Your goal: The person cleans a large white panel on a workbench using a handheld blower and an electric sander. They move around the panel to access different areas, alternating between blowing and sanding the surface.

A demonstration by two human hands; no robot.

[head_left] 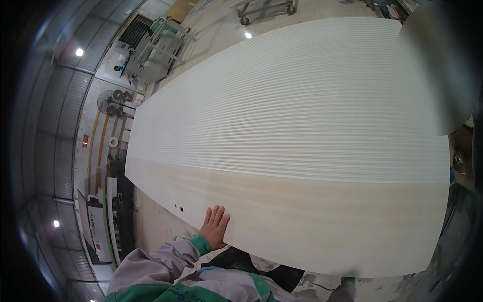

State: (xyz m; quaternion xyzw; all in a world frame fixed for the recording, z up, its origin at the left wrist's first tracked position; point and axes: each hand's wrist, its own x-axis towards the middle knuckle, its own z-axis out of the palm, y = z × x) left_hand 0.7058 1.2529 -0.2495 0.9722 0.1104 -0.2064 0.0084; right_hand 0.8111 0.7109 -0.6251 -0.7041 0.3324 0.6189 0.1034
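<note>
Pale wood makes up the big board (302, 151), which is filling the middle of the view with its near edge at six o'clock. The left hand (215, 227) is lying flat on that edge at seven o'clock, fingers straight and slightly apart, probably steadying the board. The right hand is hiding, so I cannot tell about its fingers.

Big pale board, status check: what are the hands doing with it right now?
Left hand flat, open, on near edge of pale wooden board. Right hand not in view. Nothing lying on the board.
</note>
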